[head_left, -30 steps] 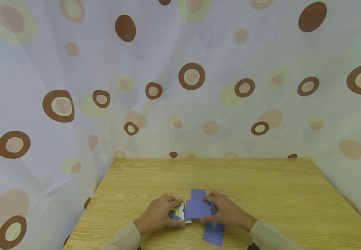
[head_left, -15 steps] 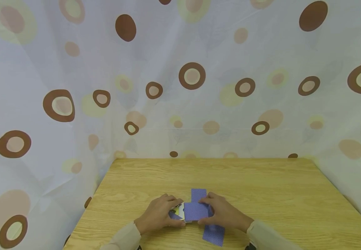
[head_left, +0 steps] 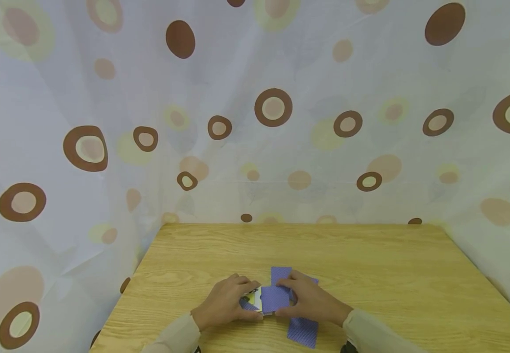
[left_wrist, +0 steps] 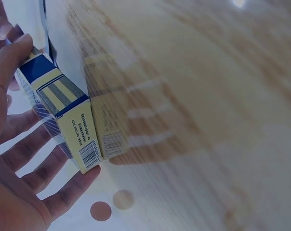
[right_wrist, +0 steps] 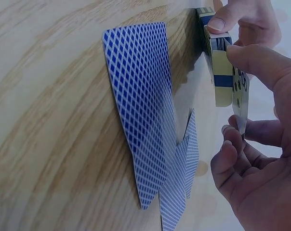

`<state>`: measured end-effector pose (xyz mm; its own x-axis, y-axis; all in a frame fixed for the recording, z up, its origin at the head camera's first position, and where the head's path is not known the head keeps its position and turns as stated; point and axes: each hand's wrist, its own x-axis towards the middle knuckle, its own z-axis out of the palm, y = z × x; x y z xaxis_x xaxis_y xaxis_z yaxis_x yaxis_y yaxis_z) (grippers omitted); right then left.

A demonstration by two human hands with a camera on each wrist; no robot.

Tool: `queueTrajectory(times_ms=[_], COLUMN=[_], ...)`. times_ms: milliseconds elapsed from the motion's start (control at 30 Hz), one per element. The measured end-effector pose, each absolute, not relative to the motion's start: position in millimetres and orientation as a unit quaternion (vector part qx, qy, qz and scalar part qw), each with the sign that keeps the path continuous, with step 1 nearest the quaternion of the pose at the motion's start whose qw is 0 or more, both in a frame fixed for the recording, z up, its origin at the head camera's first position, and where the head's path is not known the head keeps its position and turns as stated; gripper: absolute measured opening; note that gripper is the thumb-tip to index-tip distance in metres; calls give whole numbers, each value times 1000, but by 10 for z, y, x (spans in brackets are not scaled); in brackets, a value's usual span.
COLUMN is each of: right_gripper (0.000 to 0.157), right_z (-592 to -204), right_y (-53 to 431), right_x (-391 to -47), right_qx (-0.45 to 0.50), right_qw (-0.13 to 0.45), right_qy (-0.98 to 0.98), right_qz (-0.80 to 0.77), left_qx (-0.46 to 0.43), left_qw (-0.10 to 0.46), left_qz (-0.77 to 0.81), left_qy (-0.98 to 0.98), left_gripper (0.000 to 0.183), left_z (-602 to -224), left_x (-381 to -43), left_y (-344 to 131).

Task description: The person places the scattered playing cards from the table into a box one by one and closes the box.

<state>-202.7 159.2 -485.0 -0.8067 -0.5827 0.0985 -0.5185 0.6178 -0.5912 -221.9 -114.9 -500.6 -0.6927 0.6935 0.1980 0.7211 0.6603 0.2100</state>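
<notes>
My left hand [head_left: 226,303] grips a cream-and-blue playing-card box [head_left: 252,298] lying on its side near the table's front; the left wrist view shows its barcode end [left_wrist: 80,139]. My right hand [head_left: 311,300] pinches a playing card [head_left: 275,298] by its edges, blue back up, at the box's right end. Seen from the right wrist, the card's face [right_wrist: 240,94] lies close against the box's cream flap [right_wrist: 223,72]. Whether the card has entered the box, or more than one is held, I cannot tell.
Several blue-backed cards lie loose on the wooden table [head_left: 369,260]: one card [head_left: 303,332] in front of the right hand, another card [head_left: 280,274] behind it, and more partly hidden under it. A spotted curtain [head_left: 299,147] surrounds the table.
My right hand has moved left with the card, bringing it lower and up against the box. A loose card's corner now shows behind that hand. The left hand stays still.
</notes>
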Motion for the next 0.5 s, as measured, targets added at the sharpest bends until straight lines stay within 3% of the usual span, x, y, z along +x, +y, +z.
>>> queueTrajectory(times_ms=[500], right_gripper=[69], right_z=[-4859], right_y=[1396], right_x=[-2066], right_qx=[-304], right_qw=[68], right_qy=[900], right_qz=[-306], left_qx=[-398], left_qw=[56], left_qz=[-144], left_qy=[-904], left_gripper=[78], left_z=[-5039], left_x=[-2223], left_y=[-1156])
